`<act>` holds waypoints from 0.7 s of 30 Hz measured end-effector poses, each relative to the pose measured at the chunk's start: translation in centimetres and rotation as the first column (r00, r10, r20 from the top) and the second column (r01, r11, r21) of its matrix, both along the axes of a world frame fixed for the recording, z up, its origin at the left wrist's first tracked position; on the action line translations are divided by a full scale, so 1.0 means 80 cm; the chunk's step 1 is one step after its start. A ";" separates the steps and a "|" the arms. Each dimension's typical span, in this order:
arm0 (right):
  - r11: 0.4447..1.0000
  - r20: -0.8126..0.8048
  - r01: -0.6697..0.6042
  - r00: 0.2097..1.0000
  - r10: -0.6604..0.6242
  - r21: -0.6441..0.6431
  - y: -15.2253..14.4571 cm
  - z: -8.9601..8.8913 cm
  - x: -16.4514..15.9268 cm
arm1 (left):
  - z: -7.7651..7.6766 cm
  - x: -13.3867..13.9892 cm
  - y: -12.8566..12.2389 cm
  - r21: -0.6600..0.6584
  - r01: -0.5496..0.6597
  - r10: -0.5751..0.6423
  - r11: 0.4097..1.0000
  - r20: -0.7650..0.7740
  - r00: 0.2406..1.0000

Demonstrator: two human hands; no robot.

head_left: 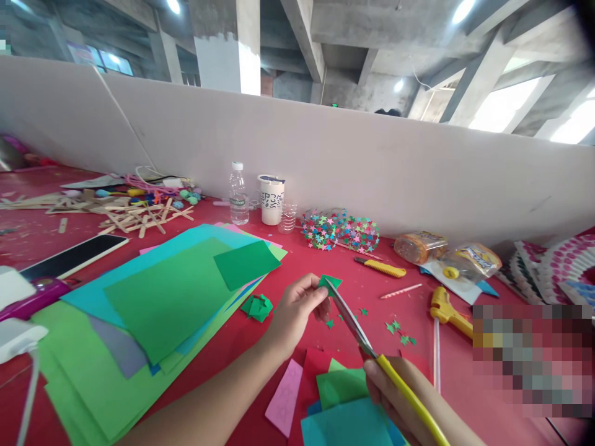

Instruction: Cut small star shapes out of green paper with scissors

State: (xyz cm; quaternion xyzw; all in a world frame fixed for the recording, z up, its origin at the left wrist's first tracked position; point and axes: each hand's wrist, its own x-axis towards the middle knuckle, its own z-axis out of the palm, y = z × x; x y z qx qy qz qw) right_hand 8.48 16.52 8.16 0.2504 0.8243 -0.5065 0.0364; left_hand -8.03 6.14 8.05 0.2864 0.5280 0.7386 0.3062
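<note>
Between the thumb and fingers of my left hand (304, 300) is a small green paper piece (331, 282), pinched at its left side. My right hand (395, 381) grips yellow-handled scissors (356, 325); their blade tips meet the green piece at its near edge. Whether the tips are parted I cannot tell. Small green paper stars (395, 326) lie on the red table just right of the hands. Left of my left hand sits a little pile of green paper squares (257, 307). Under my right hand are blue and green paper pieces (346, 421), beside a pink strip (284, 396).
Large coloured sheets (176, 297) cover the left side. Behind stand a water bottle (238, 195), a white cup (272, 199) and star-covered bottles (339, 229). A yellow cutter (380, 267) and a glue gun (449, 310) lie at right. Craft sticks (144, 217) and a phone (77, 257) are far left.
</note>
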 end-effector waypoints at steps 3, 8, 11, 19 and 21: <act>1.000 0.002 -0.010 1.000 0.010 -0.023 0.000 -0.002 0.001 | 0.000 0.001 -0.001 0.005 0.008 -0.008 1.000 -0.001 1.000; 0.999 0.009 0.007 1.000 -0.006 -0.039 -0.001 -0.002 0.002 | 0.000 0.004 -0.001 0.001 0.048 -0.048 0.999 -0.015 0.999; 1.000 0.028 0.000 1.000 0.001 -0.011 0.000 -0.002 0.001 | 0.001 0.004 0.000 0.002 0.052 -0.052 0.999 -0.012 0.999; 0.997 -0.021 -0.017 1.000 0.018 0.070 0.005 -0.009 -0.001 | 0.001 0.003 -0.001 0.013 0.053 -0.052 0.999 -0.030 0.998; 0.997 -0.020 -0.019 1.000 0.021 0.069 0.006 -0.009 -0.001 | 0.001 0.003 -0.001 0.015 0.054 -0.054 0.998 -0.031 0.998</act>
